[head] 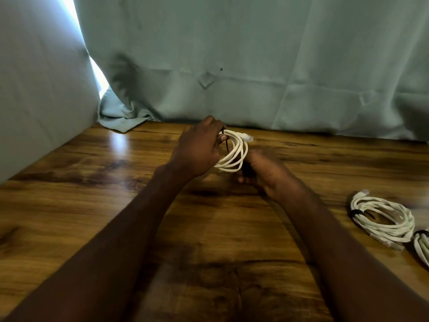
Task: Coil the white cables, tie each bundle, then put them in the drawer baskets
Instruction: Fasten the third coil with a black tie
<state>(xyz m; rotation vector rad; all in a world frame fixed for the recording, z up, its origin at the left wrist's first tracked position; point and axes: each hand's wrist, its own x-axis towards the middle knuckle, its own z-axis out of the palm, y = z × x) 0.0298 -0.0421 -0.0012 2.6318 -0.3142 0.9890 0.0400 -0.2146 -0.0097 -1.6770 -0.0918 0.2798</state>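
Both hands work above the far middle of the wooden table (92, 205). Left hand (197, 152) holds a white coil (234, 154) off the table, fingers (222, 137) curled round the coil's upper left part, thumb side toward the camera. A thin dark tie (227, 145) hangs across the coil just beside those fingers; where its ends go is hard to tell. A clear plug (248, 137) sticks out at the coil's top right.

Right hand (264, 173) is just below and right of the coil, blurred. Its fingers look curled inward toward the coil's lower edge, touching or nearly so. Something dark shows at the fingertips, maybe the tie's other end, but cannot tell if the hand actually grips anything.

Second coil (383, 217) lies flat on the table at the right, well apart from the hands. It has a black band (356, 213) round its left side and a clear plug at its lower end. Third coil (422, 247) is cut off by the right edge, just beside the second, also with a dark band at its top.

Pale green curtain (255, 66) hangs behind the table, its hem resting on the far edge. A bright gap shows at upper left between the curtain and a pale wall (34, 89) that runs along the table's left side. No drawer or baskets in view.
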